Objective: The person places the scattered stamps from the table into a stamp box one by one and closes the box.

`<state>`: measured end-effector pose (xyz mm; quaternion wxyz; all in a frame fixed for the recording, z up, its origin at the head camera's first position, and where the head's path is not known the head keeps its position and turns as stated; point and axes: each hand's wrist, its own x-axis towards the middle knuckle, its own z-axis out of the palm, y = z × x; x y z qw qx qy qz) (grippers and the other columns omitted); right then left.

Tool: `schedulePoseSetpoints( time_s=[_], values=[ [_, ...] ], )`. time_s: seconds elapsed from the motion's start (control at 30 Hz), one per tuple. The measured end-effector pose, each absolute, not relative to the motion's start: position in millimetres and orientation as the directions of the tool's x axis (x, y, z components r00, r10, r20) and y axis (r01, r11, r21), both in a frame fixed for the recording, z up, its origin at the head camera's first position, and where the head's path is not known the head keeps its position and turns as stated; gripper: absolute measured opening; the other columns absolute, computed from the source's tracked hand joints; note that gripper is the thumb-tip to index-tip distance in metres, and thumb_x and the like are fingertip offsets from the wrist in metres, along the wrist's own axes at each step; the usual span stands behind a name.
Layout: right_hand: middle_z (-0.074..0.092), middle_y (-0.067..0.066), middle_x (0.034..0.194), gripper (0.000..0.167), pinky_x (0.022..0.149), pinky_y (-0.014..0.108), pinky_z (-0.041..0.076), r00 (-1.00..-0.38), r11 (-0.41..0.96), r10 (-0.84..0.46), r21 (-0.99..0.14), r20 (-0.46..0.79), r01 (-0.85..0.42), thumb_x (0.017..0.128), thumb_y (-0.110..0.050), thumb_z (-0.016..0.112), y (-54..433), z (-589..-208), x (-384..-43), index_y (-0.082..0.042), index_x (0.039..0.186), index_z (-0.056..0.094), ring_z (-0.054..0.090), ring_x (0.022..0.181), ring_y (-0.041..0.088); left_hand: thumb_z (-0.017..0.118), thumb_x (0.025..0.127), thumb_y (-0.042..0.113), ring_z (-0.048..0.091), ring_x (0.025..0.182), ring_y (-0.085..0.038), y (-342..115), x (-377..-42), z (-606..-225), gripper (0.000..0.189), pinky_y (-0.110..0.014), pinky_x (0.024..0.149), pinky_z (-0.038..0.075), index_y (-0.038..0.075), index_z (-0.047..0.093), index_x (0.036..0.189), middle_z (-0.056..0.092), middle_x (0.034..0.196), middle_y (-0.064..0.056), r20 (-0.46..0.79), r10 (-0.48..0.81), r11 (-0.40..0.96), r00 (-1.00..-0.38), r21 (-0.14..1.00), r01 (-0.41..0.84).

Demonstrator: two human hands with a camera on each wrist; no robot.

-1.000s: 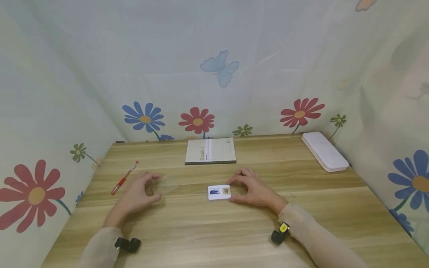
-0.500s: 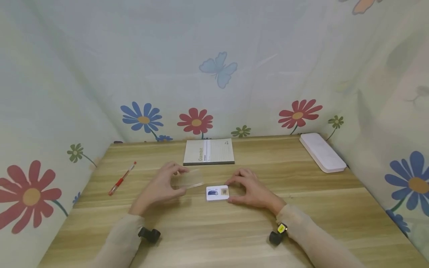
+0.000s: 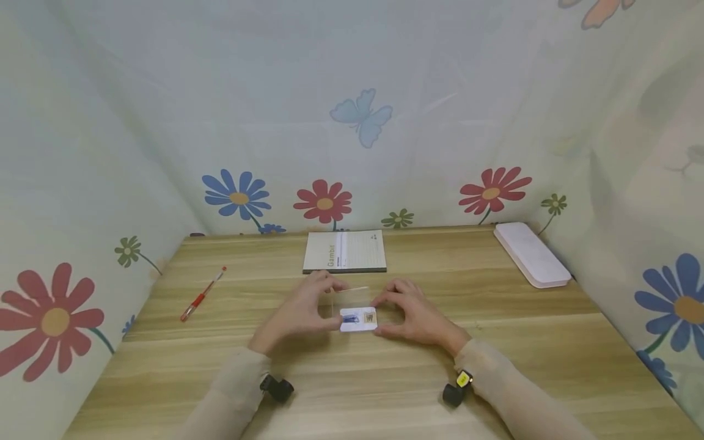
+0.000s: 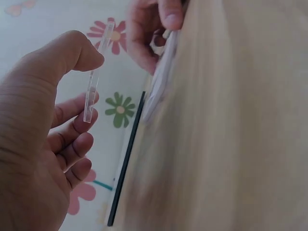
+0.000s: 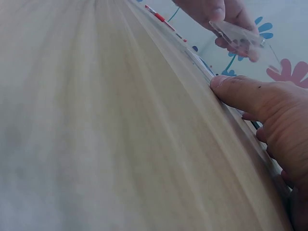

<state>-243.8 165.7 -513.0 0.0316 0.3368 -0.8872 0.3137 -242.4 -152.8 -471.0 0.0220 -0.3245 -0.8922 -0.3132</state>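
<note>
In the head view, my left hand (image 3: 302, 311) holds a thin clear plastic cover (image 4: 91, 96) by its edges, between thumb and fingers. The cover hangs just above a small white rectangular case (image 3: 359, 319), which lies on the table with a dark blue picture and a brownish square on top. My right hand (image 3: 415, 315) grips the right end of that case, thumb at the near corner and fingers at the far one. From the right wrist, the right thumb (image 5: 236, 91) shows at the table, with the raised clear cover beyond it.
Behind the hands a notebook (image 3: 344, 251) lies near the back edge of the wooden table (image 3: 352, 385). A red pen (image 3: 203, 293) is at the left, and a pale pencil case (image 3: 532, 255) at the back right. A flower-printed curtain (image 3: 429, 91) surrounds the table.
My left hand has carried the clear cover rightward from near the pen to over the white case. The right hand has stayed at the case's right end.
</note>
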Motion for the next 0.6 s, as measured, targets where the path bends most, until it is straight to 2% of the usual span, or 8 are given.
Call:
schedulePoseSetpoints(
  time_s=[0.17,0.4,0.6],
  values=[
    [0.059,-0.007,0.129,0.052,0.114,0.052,0.038,-0.762,0.564,-0.582,-0.534,0.284,-0.630,0.088,-0.050,0.095,165,-515,-244,-0.026,0.131,0.077,0.050,0.128,0.021,0.092,0.084,0.029,0.055,0.124,-0.021,-144,-240,-482,0.061,-0.052,0.110,0.048,0.017,0.072,0.141,0.066,0.130,-0.002,0.231,0.580,0.596,-0.781,0.534,0.600],
    [0.058,-0.008,0.129,0.052,0.113,0.051,0.039,-0.773,0.576,-0.578,-0.541,0.261,-0.614,0.088,-0.052,0.095,166,-514,-243,-0.025,0.129,0.077,0.049,0.128,0.020,0.092,0.085,0.029,0.055,0.124,-0.020,-139,-237,-489,0.057,-0.052,0.112,0.047,0.017,0.074,0.138,0.065,0.130,-0.002,0.204,0.575,0.580,-0.792,0.581,0.571],
    [0.058,-0.006,0.130,0.054,0.114,0.051,0.038,-0.771,0.572,-0.582,-0.543,0.259,-0.615,0.087,-0.050,0.095,166,-513,-244,-0.022,0.130,0.077,0.049,0.128,0.020,0.092,0.087,0.033,0.054,0.122,-0.018,-137,-237,-493,0.058,-0.049,0.112,0.047,0.019,0.074,0.139,0.064,0.129,0.001,0.175,0.562,0.608,-0.809,0.576,0.546]
  ],
)
